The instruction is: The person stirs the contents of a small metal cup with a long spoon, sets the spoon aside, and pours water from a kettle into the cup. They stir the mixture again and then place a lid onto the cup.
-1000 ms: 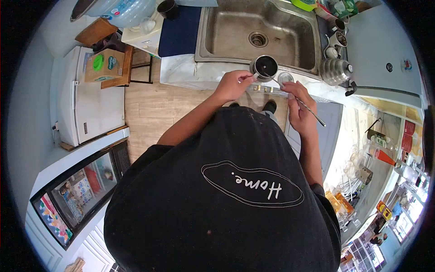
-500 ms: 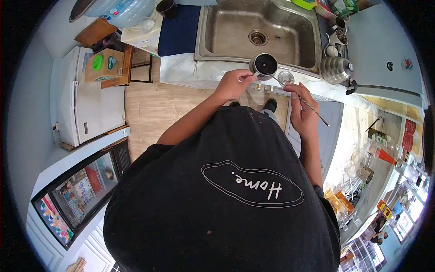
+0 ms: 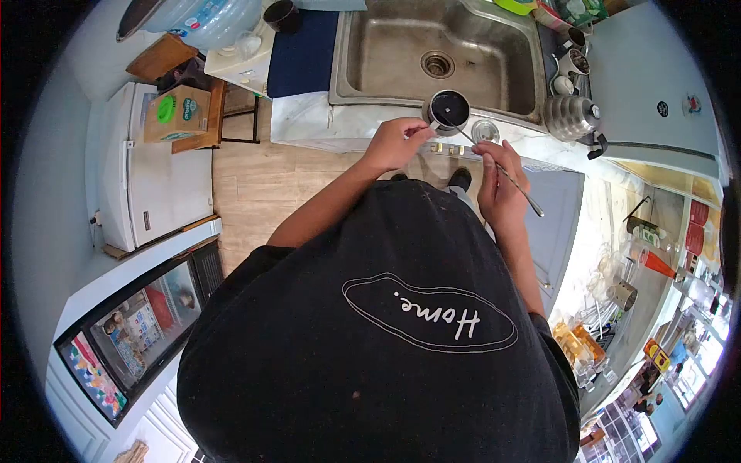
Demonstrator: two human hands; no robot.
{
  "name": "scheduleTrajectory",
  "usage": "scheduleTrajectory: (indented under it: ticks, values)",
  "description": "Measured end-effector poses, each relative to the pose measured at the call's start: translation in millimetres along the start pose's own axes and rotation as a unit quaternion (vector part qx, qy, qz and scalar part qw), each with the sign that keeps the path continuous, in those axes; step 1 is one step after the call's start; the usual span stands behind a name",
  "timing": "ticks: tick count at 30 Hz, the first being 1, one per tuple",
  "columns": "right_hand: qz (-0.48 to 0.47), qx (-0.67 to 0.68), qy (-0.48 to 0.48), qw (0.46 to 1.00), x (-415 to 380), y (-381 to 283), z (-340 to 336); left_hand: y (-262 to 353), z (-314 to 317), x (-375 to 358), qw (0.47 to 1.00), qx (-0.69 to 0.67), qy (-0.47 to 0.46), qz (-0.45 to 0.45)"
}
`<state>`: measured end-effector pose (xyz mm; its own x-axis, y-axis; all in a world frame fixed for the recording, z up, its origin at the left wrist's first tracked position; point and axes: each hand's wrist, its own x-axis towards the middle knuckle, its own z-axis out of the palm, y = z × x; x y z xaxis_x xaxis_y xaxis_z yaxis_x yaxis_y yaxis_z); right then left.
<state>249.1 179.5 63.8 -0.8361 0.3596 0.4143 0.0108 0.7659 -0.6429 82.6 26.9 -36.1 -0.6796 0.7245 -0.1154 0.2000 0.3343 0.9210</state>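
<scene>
A metal mug [image 3: 467,117] with dark liquid inside stands at the front edge of the sink. Its handle is pinched between the thumb and fingers of my left hand [image 3: 396,144]. My right hand [image 3: 503,185] grips a long thin metal spoon [image 3: 525,194], whose lower end dips into the mug. The far end of the spoon sticks out past my palm, towards my body. Beside the mug, close to my right fingertips, is a small clear glass [image 3: 485,132].
Behind the mug lies a steel sink [image 3: 370,100] with a drain. A ribbed metal kettle [image 3: 570,118] stands to the right, near several small cups. At the left are a dark blue mat [image 3: 302,58], a dark cup [image 3: 282,15] and a white fridge [image 3: 174,185].
My right hand has shifted left and slightly down, and the spoon has swung with it inside the mug. My left hand stays on the mug's handle.
</scene>
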Motion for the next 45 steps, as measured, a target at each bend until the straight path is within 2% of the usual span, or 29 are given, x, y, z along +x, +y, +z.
scheduleTrajectory:
  ticks: [45]
  values:
    - [0.017, -0.021, -0.006, 1.000, 3, -4, 5, -3, 0, 0, 1.000, -0.010, 0.001, 0.003]
